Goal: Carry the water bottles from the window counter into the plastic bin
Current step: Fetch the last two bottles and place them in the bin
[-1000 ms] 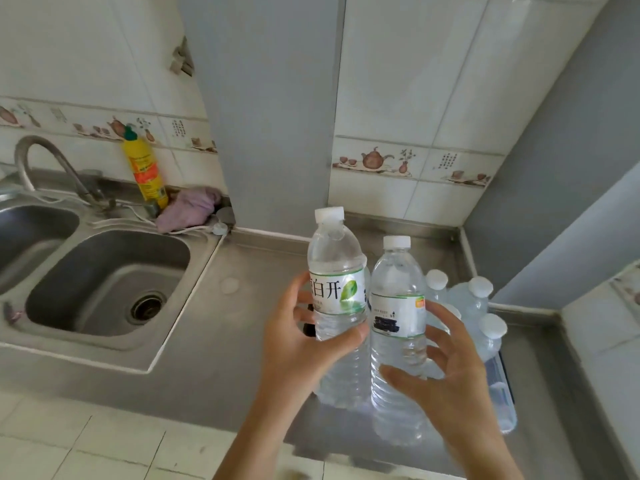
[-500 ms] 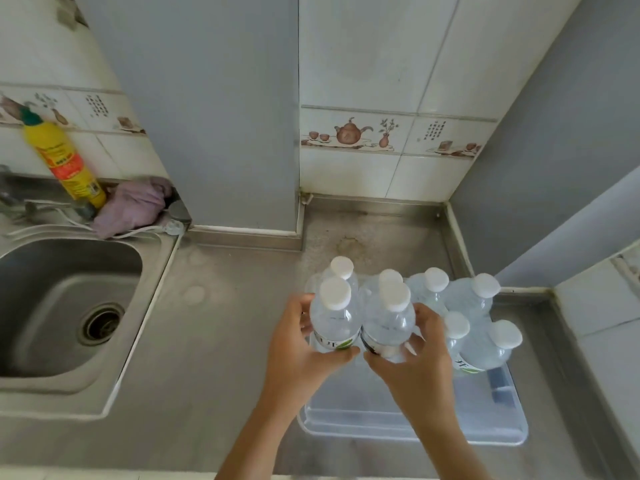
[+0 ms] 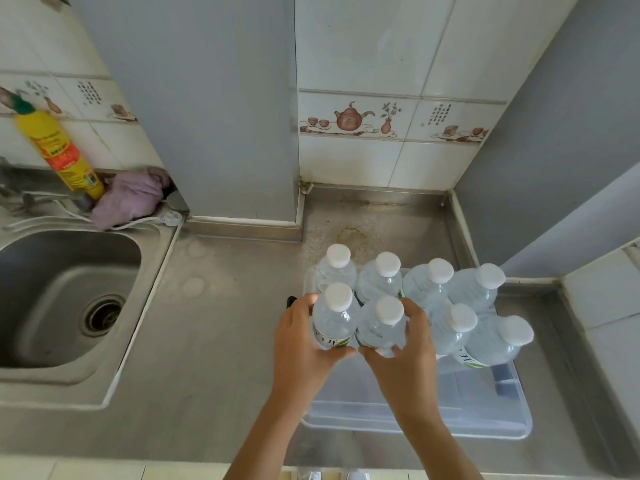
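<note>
Left hand [image 3: 304, 344] wrapped round left bottle [image 3: 334, 318], right hand [image 3: 405, 351] round right bottle [image 3: 382, 327]. Both held upright, touching, over plastic bin's [image 3: 408, 422] near-left slot beside six stowed bottles [image 3: 450, 306]. Straight-down lowering judged next.

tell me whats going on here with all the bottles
A person is loading water bottles into a clear plastic bin on a steel counter beside a sink. The left hand and right hand each grip one bottle, the left bottle and the right bottle, setting them upright in the bin's near row. Six other capped bottles already stand in the bin.
</note>
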The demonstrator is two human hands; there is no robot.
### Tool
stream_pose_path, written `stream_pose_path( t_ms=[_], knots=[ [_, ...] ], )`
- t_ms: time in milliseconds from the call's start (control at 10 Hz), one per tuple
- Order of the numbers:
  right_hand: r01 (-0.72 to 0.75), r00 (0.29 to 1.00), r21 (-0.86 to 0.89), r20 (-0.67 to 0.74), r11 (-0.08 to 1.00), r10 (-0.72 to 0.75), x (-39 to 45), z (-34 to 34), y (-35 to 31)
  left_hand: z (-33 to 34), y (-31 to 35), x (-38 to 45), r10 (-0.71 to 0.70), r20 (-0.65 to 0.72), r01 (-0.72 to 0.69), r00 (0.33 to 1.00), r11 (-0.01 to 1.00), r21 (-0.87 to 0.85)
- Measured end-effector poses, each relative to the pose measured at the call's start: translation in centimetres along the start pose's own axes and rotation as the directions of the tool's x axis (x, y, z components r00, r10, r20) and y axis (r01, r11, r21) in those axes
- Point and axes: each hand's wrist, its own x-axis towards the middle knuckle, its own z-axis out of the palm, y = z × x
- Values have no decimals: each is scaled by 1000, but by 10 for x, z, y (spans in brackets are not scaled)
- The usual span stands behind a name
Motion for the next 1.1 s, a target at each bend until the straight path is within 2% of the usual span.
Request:
stream_pose_path(
  t_ms=[100,300,400,500,600,700,800,900,1000,1100],
  knots=[
    [8,1000,28,20,1000,-8,-1,-1,0,4,-6,1,62,-20,-60,998,994,95],
    [38,999,79,25,996,-40,-5,-6,0,6,-2,1,92,28,-96,995,960,261],
    [93,995,82,16,992,-95,-8,-12,-1,2,4,-1,167,24,-168,986,960,226],
    [196,980,2,19,981,-196,-9,-20,-2,0,7,-2,241,31,-242,970,944,225],
    [314,949,-172,70,934,-306,-8,-26,-4,3,10,-3,237,24,-237,971,956,172],
    [388,922,-303,137,871,-363,-6,-31,-8,7,11,-4,239,20,-240,971,962,129],
    [430,903,-379,173,819,-394,-5,-32,-12,5,11,-4,274,24,-274,961,945,178],
    [464,885,-434,198,772,-421,-5,-36,-14,-1,9,-5,280,46,-283,959,929,239],
    [490,871,-461,223,740,-438,-4,-40,-18,-10,15,-7,305,65,-312,950,925,218],
    [517,856,-432,244,739,-456,-4,-47,-23,-18,29,-10,307,45,-309,951,924,227]
  ],
)
